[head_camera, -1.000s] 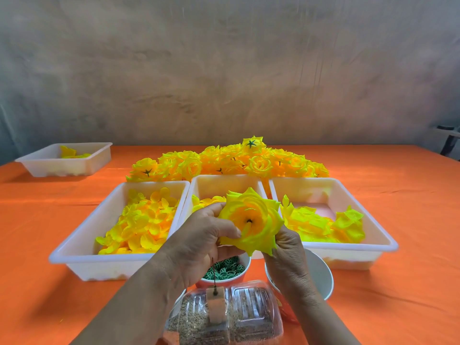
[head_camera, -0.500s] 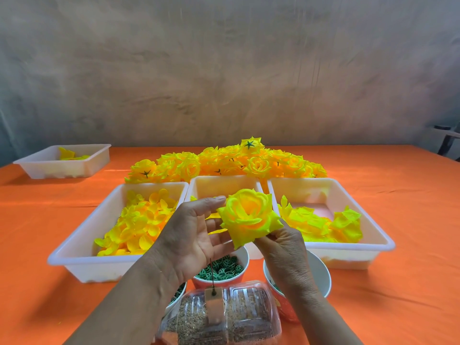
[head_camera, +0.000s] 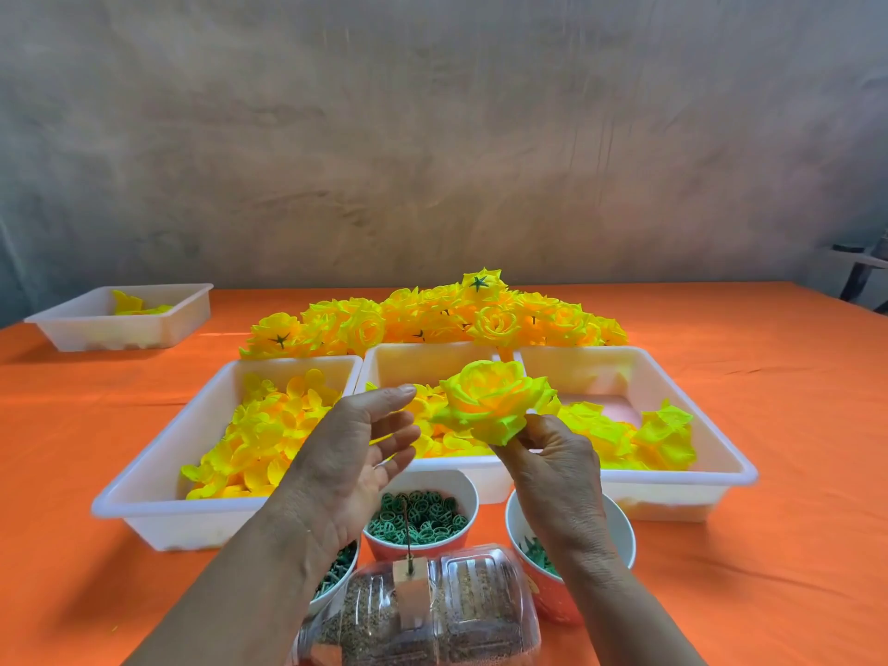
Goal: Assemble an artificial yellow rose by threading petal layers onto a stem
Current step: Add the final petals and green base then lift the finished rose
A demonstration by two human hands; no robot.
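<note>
No text, label, brand, number or sign can be read anywhere in view. The red cup (head_camera: 552, 600) at five o'clock carries a small printed mark on its side, but it is too blurred and too hidden to make out.

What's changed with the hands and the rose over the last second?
The left hand has let go of the rose and drawn back, open, palm toward it. The right hand now holds the rose alone from below, turned bloom-up instead of facing the camera. The trays, cups and pile of finished roses stayed put.
</note>
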